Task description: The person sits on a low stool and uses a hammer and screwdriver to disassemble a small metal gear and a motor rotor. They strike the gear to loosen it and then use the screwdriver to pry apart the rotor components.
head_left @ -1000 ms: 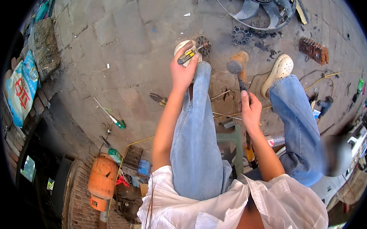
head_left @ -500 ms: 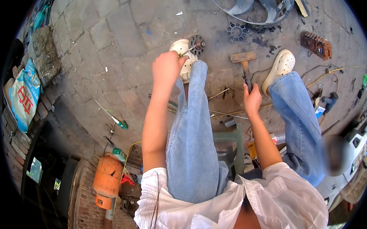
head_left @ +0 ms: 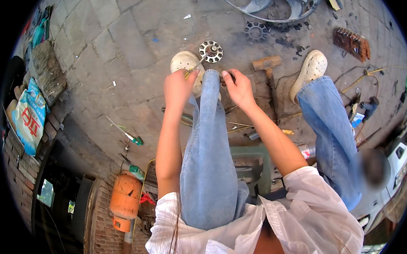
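My left hand (head_left: 177,88) is closed around the yellow handle of a screwdriver (head_left: 200,64). Its thin metal shaft reaches up to a round slotted metal disc (head_left: 204,50) with a rusty hub, standing just beyond my left shoe (head_left: 181,61). My right hand (head_left: 241,92) is beside my left knee, thumb and fingers drawn together around a small dark thing that I cannot make out. To the right of that hand a hammer (head_left: 266,63) with a rusty head and dark handle lies on the paving, apart from my fingers.
A fan with a round rim (head_left: 271,20) lies at the far side, near a second slotted ring (head_left: 255,31) and dark scraps. A rusty finned block (head_left: 352,44) is at the right. On the left are an orange gas cylinder (head_left: 126,196), a stone block (head_left: 48,70) and a printed sack (head_left: 29,116).
My right hand has let go of the hammer and moved left to my knee. The hammer now lies on the ground. The slotted disc has turned to show its face more squarely.
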Available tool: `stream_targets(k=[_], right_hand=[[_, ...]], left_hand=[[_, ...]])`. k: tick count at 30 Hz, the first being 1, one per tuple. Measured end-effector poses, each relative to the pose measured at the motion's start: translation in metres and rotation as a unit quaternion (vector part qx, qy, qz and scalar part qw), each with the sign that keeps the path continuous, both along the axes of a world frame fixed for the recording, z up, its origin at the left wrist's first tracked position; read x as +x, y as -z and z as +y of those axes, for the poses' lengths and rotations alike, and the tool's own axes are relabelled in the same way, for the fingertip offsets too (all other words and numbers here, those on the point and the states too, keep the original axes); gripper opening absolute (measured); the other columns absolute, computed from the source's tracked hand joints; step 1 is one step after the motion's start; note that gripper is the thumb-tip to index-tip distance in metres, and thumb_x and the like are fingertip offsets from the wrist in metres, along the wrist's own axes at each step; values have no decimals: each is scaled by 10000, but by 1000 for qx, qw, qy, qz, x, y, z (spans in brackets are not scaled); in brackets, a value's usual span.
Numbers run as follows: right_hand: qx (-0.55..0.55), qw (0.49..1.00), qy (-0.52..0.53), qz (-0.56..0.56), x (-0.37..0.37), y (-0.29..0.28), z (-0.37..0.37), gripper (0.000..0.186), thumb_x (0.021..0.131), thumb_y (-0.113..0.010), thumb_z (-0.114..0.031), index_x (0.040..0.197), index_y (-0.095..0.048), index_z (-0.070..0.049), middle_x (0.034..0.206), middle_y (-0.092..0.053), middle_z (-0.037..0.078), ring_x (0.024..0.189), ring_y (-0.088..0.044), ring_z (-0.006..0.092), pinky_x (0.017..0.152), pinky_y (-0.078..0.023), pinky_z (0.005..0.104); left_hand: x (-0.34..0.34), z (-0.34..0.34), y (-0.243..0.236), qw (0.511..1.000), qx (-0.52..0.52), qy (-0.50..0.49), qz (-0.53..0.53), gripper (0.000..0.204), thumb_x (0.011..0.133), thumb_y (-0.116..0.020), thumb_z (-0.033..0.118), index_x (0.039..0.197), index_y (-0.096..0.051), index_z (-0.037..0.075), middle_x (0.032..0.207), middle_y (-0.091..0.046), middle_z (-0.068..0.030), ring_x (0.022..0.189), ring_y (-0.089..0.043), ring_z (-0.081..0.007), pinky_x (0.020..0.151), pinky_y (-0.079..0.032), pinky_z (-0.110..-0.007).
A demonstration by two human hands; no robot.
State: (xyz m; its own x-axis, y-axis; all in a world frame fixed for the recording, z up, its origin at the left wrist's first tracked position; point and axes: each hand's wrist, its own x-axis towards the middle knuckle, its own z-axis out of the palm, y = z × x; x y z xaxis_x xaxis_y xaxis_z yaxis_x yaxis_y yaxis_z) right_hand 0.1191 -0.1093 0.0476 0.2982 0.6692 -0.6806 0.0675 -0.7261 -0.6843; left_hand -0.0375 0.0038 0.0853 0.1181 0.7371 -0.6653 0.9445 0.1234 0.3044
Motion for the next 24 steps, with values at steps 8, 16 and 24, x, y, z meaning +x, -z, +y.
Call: stream_targets(k=[8, 16, 24], right_hand=[[-4, 998, 66, 24, -11, 6, 21, 474, 931, -610, -419, 959, -654, 52, 884, -692, 207, 809, -676, 313, 771, -522, 386], [-130, 971, 82, 184, 43, 19, -6, 340, 951, -629, -287, 1071, -622, 31, 908, -661, 92, 782, -632, 159, 679, -507, 295], [8, 998, -24, -49, 26, 18, -50, 364, 994, -563, -264, 1245, -576, -1, 794, -585, 49, 597, -514, 69, 533, -425, 257]], left_hand=[[29, -41, 15, 982, -29, -28, -183, 360, 879, -642, 269, 1036, -621, -55, 887, -656, -281, 842, -648, -430, 734, -506, -471], [36, -39, 9, 931, -251, 200, -176, 447, 895, -634, 421, 921, -685, -22, 845, -677, -222, 807, -658, -371, 731, -505, -448], [44, -12, 54, 960, 169, 4, -225, 170, 876, -642, 193, 911, -601, 32, 877, -649, -133, 817, -637, -350, 688, -510, -437]])
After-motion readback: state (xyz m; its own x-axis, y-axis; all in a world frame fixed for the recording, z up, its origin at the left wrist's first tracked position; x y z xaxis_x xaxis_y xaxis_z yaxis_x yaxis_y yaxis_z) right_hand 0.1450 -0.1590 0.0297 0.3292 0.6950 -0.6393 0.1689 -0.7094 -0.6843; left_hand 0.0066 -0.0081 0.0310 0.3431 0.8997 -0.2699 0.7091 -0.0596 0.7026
